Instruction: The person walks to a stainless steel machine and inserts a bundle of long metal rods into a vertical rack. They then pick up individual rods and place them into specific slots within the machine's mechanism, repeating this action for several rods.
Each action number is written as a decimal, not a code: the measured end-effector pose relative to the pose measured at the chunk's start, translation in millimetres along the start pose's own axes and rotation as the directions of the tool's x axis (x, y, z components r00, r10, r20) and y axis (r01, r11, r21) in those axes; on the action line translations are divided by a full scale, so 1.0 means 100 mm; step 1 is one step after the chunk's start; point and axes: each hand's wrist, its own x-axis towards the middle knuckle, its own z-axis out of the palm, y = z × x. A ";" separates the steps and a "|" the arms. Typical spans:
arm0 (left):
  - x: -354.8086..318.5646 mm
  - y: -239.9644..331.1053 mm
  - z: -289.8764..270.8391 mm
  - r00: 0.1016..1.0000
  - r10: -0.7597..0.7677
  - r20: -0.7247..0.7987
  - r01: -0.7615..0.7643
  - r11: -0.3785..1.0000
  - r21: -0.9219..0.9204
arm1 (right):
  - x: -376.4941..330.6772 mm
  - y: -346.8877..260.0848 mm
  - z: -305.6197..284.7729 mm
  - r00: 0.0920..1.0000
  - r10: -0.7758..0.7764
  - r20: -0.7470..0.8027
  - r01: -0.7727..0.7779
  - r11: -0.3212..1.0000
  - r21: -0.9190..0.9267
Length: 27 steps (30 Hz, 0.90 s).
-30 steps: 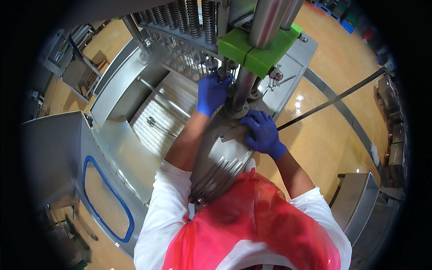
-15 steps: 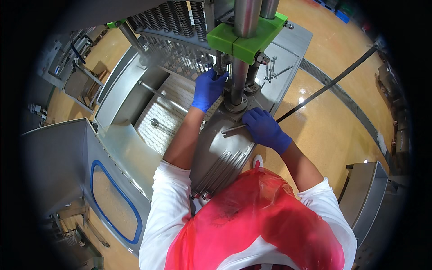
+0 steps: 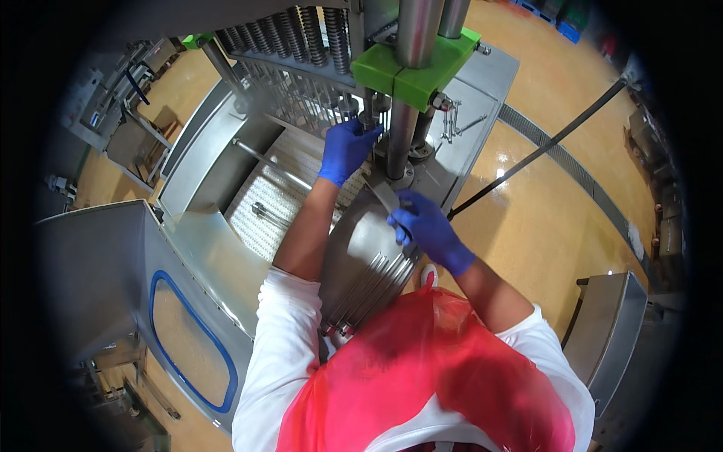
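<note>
A large stainless steel machine (image 3: 226, 188) fills the left and middle of the view, its long trough carrying a white perforated belt (image 3: 282, 196) with a thin steel rod (image 3: 271, 160) lying across it. Around it spreads a glossy yellow floor (image 3: 550, 218), crossed on the right by a dark hose (image 3: 538, 151) and a strip of drain grating (image 3: 572, 177). At the machine's near left side sits a steel panel with a blue-edged window (image 3: 192, 335). Along the far edge runs a row of dark coil springs (image 3: 301, 34) above a comb of thin vertical rods (image 3: 301, 98). A steel column (image 3: 403, 113) rises at the far right corner, clamped by a bright green block (image 3: 414, 68). Just in front of the column lies a curved steel plate (image 3: 361, 260) with raised ribs. The person wears a white shirt and a red plastic apron (image 3: 422, 377). The left hand (image 3: 345, 149), in a blue glove, reaches to the rods beside the column, fingers curled around a small dark part there. The right hand (image 3: 425, 230), also gloved blue, rests on the plate's far edge, fingers closed around a flat steel tool (image 3: 388, 197) that points toward the column's base.
</note>
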 end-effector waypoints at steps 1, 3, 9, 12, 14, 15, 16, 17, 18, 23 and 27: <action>0.00 -0.08 0.04 1.000 -0.017 -0.007 0.017 0.996 -0.089 | -0.03 0.10 0.03 0.998 0.064 0.013 -0.065 0.992 0.107; -0.01 -0.12 0.05 0.999 -0.044 0.008 0.045 0.980 -0.196 | -0.09 0.22 -0.03 0.977 -0.207 -0.059 0.172 0.916 -0.362; -0.14 0.29 -0.22 0.997 -0.025 0.078 0.007 0.973 0.229 | -0.03 0.31 -0.27 0.800 -0.587 0.126 0.321 0.240 -0.916; -0.13 0.01 -0.20 0.998 -0.060 0.011 0.060 0.995 -0.082 | 0.01 0.15 -0.18 0.737 -0.664 0.126 0.354 0.220 -0.909; -0.11 -0.18 -0.17 0.994 -0.089 -0.058 0.063 0.937 -0.343 | 0.04 -0.06 0.09 0.819 -0.571 0.056 0.493 0.649 -0.580; -0.09 -0.19 -0.20 0.989 -0.149 -0.016 0.127 0.889 -0.440 | 0.04 -0.22 0.32 0.907 -0.413 0.078 0.420 0.900 -0.119; -0.11 -0.18 -0.25 0.977 -0.213 0.031 0.197 0.826 -0.528 | 0.06 -0.40 0.50 0.954 -0.299 0.034 0.287 0.939 0.190; -0.10 -0.14 -0.30 0.960 -0.265 0.085 0.261 0.750 -0.608 | 0.14 -0.58 0.64 0.984 -0.177 0.023 0.144 0.865 0.481; -0.09 -0.09 -0.35 0.987 -0.156 -0.025 0.135 0.911 -0.389 | 0.29 -0.64 0.78 0.983 -0.168 -0.070 0.173 0.734 0.656; -0.02 0.58 -0.67 0.919 0.228 -0.321 -0.243 0.970 -0.006 | 1.07 -0.61 1.19 0.955 -0.046 -0.293 0.297 0.168 0.940; 0.06 0.90 -0.76 0.937 0.284 -0.201 -0.311 0.944 -0.114 | 1.21 -0.76 1.15 0.956 0.171 -0.240 0.240 0.017 0.971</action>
